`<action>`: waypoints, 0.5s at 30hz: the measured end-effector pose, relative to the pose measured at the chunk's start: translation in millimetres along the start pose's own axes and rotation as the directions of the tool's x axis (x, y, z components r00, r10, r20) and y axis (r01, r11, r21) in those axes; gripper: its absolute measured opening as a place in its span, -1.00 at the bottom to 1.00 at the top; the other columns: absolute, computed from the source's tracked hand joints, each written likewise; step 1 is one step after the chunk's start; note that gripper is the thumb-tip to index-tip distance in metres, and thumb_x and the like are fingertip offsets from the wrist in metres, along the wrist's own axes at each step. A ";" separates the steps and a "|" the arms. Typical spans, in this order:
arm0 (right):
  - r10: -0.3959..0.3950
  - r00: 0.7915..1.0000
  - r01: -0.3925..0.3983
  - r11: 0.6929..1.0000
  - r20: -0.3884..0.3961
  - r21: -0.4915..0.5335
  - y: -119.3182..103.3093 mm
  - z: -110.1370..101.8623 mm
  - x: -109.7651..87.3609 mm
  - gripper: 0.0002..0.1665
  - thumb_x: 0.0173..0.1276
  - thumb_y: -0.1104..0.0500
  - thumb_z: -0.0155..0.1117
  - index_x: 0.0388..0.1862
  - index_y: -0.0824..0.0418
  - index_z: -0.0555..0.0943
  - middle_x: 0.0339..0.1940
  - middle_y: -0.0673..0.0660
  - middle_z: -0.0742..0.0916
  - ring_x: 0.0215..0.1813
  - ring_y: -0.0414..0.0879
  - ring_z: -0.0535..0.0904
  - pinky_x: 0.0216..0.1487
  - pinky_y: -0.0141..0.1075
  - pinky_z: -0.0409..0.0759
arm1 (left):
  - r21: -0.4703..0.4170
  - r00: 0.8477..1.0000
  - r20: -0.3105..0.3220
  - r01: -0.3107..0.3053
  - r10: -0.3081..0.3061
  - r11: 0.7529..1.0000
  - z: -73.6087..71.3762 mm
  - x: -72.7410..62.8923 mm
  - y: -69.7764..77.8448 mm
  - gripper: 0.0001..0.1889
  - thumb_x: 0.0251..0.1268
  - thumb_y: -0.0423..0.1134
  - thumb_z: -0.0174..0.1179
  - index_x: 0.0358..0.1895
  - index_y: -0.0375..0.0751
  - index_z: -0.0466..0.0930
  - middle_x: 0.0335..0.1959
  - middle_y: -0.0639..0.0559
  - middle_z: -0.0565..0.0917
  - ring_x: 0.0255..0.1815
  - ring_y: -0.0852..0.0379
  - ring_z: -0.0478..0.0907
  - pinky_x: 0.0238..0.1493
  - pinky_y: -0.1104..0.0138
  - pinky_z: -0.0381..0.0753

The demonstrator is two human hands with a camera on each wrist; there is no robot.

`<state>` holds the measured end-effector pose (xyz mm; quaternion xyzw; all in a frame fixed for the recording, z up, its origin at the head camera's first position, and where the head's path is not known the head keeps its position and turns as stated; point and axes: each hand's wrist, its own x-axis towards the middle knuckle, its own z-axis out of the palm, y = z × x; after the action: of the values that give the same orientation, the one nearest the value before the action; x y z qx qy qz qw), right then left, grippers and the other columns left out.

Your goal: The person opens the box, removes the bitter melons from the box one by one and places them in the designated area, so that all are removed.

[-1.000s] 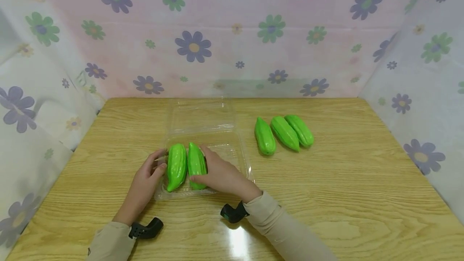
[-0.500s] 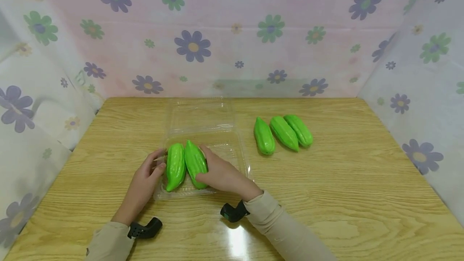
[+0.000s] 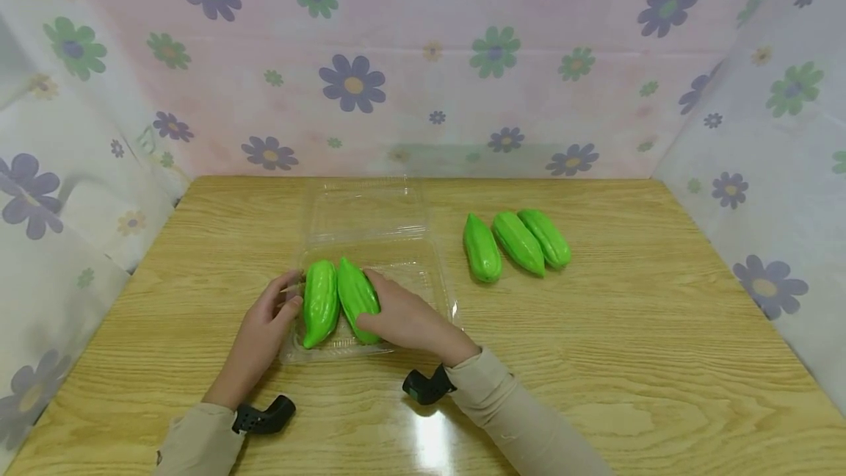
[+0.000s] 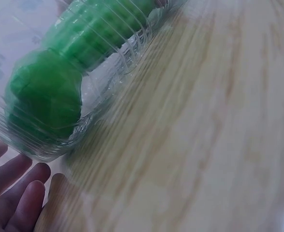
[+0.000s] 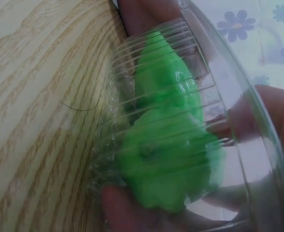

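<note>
A clear plastic clamshell box (image 3: 426, 285) lies on the table with its lid folded back. Two ridged green bitter melons sit side by side in its left part: a left bitter melon (image 3: 321, 307) and a right bitter melon (image 3: 357, 296), leaning top to the left. My right hand (image 3: 403, 314) grips the right one, thumb on the near side, fingers along its far right side. My left hand (image 3: 267, 322) rests beside the box's left wall. In the left wrist view, its loosely bent fingers (image 4: 16, 183) are at the outside of the plastic.
Several objects lie right of the box on the wooden table (image 3: 595, 358): a single bitter melon (image 3: 483, 250) and two touching ones, a middle bitter melon (image 3: 519, 242) and a right-hand bitter melon (image 3: 546, 239). A flowered cloth (image 3: 423, 79) hangs behind.
The right bitter melon has shifted left and tilted toward the left one, with my right hand on it. My left hand has barely moved.
</note>
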<state>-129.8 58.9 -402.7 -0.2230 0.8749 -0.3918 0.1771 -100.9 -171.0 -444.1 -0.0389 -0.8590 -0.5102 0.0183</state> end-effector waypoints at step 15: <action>-0.017 0.999 0.018 1.000 -0.032 0.009 -0.8 -3.5 0.4 -0.05 0.03 0.07 0.15 0.41 0.09 -0.01 -0.04 0.00 0.46 -0.20 -0.15 0.43 -0.29 -0.32 0.45 | -0.018 1.000 -0.003 -0.030 0.030 0.999 -0.2 0.1 -1.5 -0.54 0.38 -0.03 -0.13 0.31 0.04 0.17 0.22 0.02 0.31 0.11 0.04 0.34 0.02 0.09 0.35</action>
<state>-131.7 60.3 -399.9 -0.2236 0.8739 -0.4008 0.1605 -101.1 -172.0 -445.3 -0.0511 -0.8537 -0.5176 0.0268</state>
